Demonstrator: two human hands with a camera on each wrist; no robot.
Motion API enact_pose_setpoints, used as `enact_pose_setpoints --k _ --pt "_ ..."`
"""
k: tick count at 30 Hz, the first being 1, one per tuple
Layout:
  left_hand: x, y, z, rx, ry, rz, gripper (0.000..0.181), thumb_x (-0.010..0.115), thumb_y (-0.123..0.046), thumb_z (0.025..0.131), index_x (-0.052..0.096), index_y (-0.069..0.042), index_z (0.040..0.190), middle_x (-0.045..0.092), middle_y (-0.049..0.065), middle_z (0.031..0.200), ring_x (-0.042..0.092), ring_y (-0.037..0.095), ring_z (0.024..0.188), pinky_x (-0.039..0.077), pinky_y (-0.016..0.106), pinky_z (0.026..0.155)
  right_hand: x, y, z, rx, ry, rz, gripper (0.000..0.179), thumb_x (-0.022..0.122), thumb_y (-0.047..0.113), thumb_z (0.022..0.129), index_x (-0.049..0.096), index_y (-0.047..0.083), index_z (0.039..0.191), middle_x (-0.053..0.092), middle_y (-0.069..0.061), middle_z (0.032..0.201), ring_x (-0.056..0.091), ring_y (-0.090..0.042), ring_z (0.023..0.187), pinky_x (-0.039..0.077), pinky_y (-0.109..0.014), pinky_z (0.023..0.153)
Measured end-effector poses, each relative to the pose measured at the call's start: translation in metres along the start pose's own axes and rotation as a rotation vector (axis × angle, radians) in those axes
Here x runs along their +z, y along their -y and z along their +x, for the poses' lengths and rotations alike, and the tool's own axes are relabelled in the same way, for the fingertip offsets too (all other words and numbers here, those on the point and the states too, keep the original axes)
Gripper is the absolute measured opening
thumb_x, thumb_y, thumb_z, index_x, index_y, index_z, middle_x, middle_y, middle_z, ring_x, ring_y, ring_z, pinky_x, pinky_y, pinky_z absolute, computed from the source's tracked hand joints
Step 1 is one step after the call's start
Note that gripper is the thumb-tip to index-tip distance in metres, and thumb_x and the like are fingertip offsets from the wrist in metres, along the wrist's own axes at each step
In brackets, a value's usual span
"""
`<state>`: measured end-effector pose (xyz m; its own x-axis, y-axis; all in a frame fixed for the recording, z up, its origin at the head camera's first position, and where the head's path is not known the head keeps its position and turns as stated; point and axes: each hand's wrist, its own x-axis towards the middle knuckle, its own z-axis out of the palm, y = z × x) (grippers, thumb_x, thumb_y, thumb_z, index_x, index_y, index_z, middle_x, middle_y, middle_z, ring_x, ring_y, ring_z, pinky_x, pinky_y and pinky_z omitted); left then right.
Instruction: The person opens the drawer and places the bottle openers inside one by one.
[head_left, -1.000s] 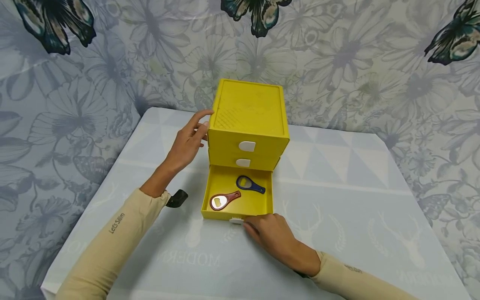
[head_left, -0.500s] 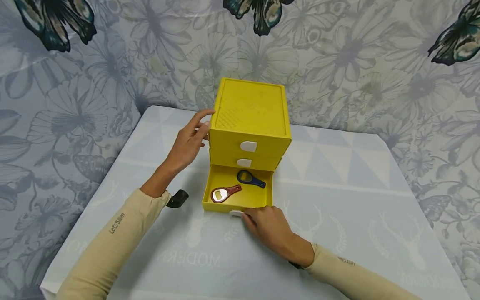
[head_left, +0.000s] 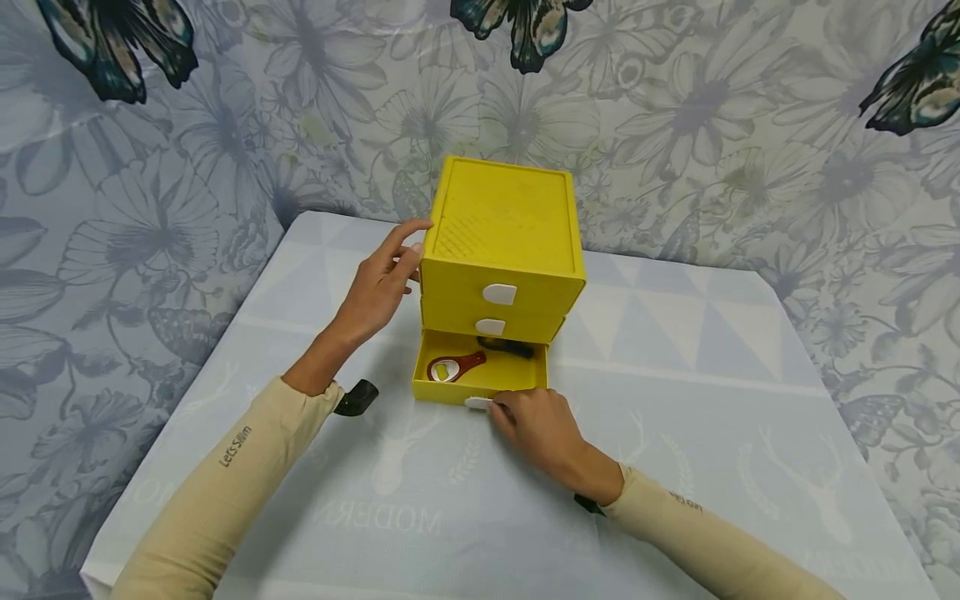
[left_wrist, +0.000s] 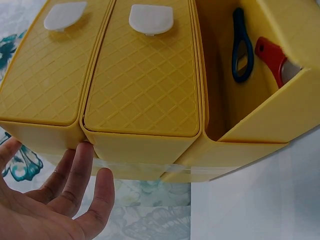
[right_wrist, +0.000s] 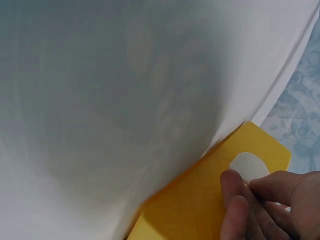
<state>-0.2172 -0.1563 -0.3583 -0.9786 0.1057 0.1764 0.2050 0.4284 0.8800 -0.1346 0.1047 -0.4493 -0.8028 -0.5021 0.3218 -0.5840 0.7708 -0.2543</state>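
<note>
A yellow drawer unit (head_left: pixel 502 217) stands on the table, its two upper drawers closed and its bottom drawer (head_left: pixel 438 392) partly pulled out. My left hand (head_left: pixel 375 287) touches the unit's left side with extended fingertips, as the left wrist view confirms. At the bottom drawer's front, my right hand (head_left: pixel 543 433) pinches the white handle (right_wrist: pixel 247 165) between thumb and fingers. Inside that drawer lies a red bottle opener (head_left: pixel 468 362) with a metal head. Behind it is a blue bottle opener (left_wrist: pixel 240 30), partly covered by the drawer above in the head view.
A pale patterned cloth (head_left: pixel 712 450) covers the table around the unit. Behind stands a wall covering (head_left: pixel 675 125) printed with flowers and butterflies. A black wrist-worn device (head_left: pixel 356 398) sticks out beside the left sleeve.
My right hand has pushed the bottom drawer further into the unit, carrying both bottle openers inward. The blue one has slid mostly into shadow. My left hand keeps its place against the side.
</note>
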Motion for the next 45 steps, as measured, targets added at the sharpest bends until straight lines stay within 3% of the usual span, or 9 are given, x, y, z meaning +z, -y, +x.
enact_pose_setpoints --k 9,17,30,38,45 --pt "0.0 -0.001 -0.001 0.003 -0.004 0.003 0.045 0.035 -0.053 0.106 0.037 -0.044 0.151 0.058 0.01 0.119 0.062 0.034 0.103 0.053 0.048 0.088 0.002 -0.008 0.011 0.007 -0.013 0.009 0.016 0.075 0.023 0.091 0.072 0.017 0.076 0.045 0.009 0.054 0.046 -0.007 0.05 0.048 -0.03 0.049" --pt "0.0 -0.001 0.001 0.007 0.004 0.0 0.046 0.035 -0.054 0.106 0.036 -0.044 0.151 0.058 0.011 0.12 0.062 0.028 0.101 0.053 0.051 0.089 0.002 -0.017 0.026 0.042 0.001 0.027 0.019 0.072 0.02 0.093 0.071 0.016 0.074 0.04 0.01 0.051 0.043 -0.006 0.048 0.047 -0.03 0.049" --pt "0.001 0.0 0.001 0.007 -0.003 0.016 0.046 0.035 -0.054 0.106 0.036 -0.044 0.151 0.058 0.01 0.116 0.061 0.025 0.099 0.051 0.046 0.089 0.007 -0.028 0.044 0.064 0.001 0.036 0.013 0.069 0.018 0.095 0.079 0.012 0.09 0.064 0.004 0.061 0.049 -0.007 0.049 0.051 -0.032 0.051" --pt "0.005 -0.002 0.001 0.005 -0.002 0.013 0.046 0.034 -0.054 0.106 0.037 -0.044 0.151 0.058 0.011 0.116 0.06 0.026 0.099 0.051 0.05 0.089 0.011 -0.035 0.049 0.077 -0.029 0.011 0.021 0.069 0.017 0.095 0.072 0.011 0.075 0.05 0.004 0.052 0.044 -0.01 0.047 0.044 -0.029 0.046" --pt "0.005 -0.003 0.0 0.021 -0.021 0.019 0.045 0.035 -0.05 0.107 0.039 -0.04 0.15 0.059 0.011 0.117 0.061 0.029 0.098 0.051 0.045 0.085 0.012 -0.036 0.055 0.081 -0.012 0.026 0.03 0.068 0.019 0.096 0.065 0.015 0.066 0.039 0.006 0.049 0.041 -0.01 0.045 0.038 -0.026 0.043"
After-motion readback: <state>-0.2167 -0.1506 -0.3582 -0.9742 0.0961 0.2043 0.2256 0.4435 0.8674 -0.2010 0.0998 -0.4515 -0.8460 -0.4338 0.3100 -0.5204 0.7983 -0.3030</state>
